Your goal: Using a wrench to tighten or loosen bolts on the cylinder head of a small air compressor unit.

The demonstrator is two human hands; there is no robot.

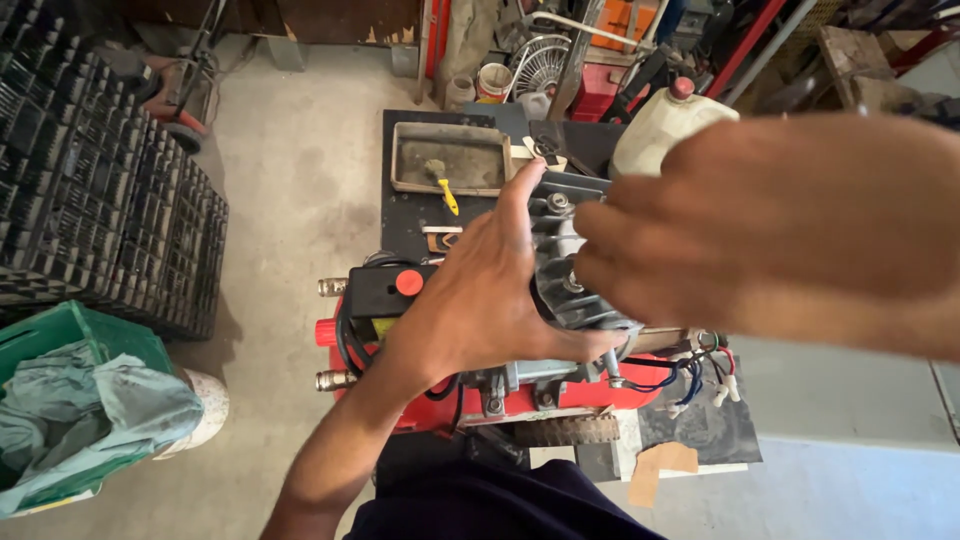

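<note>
A grey finned metal cylinder part (560, 262) sits on top of a red air compressor (560, 398). My left hand (480, 300) cups the part from the left, thumb under it and fingers stretched up along its side. My right hand (740, 225) comes in from the right, close to the camera, with its fingertips pressed on the part's right face. The hands hide much of the part. A black switch box with a red knob (392, 290) sits at the compressor's left end. Loose coloured wires (690, 375) hang at its right end.
A shallow metal tray (450, 158) holds a yellow-handled tool (446, 192) on a black table behind. A white jug (665, 125) stands at the right. Stacked black crates (100, 190) and a green bin with cloth (80, 400) stand on the left of the concrete floor.
</note>
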